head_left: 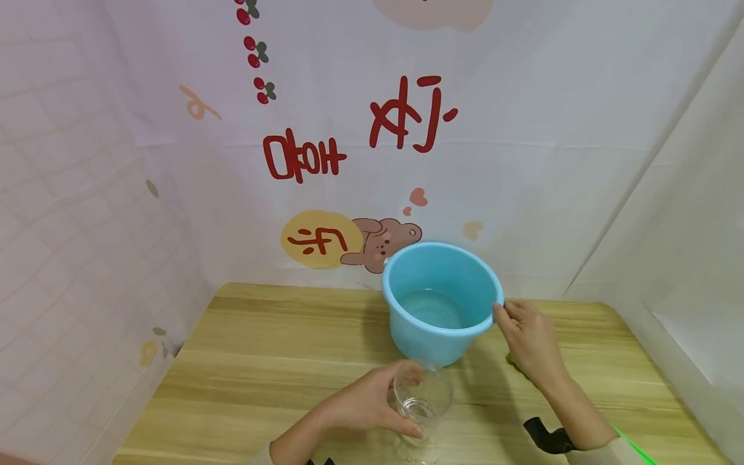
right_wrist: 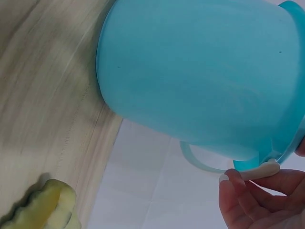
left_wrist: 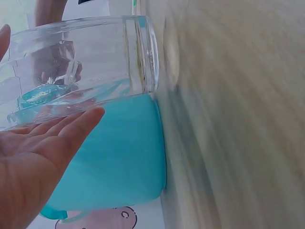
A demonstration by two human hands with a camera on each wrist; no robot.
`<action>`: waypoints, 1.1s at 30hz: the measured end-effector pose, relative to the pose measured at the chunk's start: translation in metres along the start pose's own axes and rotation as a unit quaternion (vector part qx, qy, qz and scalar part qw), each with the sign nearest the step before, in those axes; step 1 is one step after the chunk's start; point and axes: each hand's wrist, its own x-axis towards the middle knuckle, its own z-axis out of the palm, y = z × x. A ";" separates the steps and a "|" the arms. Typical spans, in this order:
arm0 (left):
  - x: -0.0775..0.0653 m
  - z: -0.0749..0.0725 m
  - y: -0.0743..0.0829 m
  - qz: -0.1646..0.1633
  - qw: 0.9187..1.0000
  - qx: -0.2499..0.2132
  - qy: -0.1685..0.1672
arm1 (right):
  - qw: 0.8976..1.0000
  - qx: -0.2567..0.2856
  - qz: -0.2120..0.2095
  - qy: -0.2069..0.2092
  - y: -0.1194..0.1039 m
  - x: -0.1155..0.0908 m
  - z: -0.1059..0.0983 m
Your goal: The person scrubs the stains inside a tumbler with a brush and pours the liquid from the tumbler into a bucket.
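Clear glass point(head_left: 429, 395) held between left fingers point(left_wrist: 80, 125) and thumb point(head_left: 403, 425).

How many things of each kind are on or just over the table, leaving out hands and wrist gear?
Blue bucket: 1
Clear container: 1
Yellow-green item, partly in view, kind unclear: 1
Total: 3

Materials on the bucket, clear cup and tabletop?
Bucket: likely molded plastic, smooth satin finish; uniform blue color, soft sheen, rolled rim.
Clear cup: probably glass, glossy; transparent, with bright highlights and a thick-looking base. Clear plastic is possible.
Tabletop: wood or wood-look laminate; streaked grain shows, but the core doesn't.
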 end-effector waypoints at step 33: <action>-0.030 -0.027 0.006 0.004 0.977 0.088 0.194 | 0.997 -0.008 -0.037 0.062 0.014 -0.003 0.012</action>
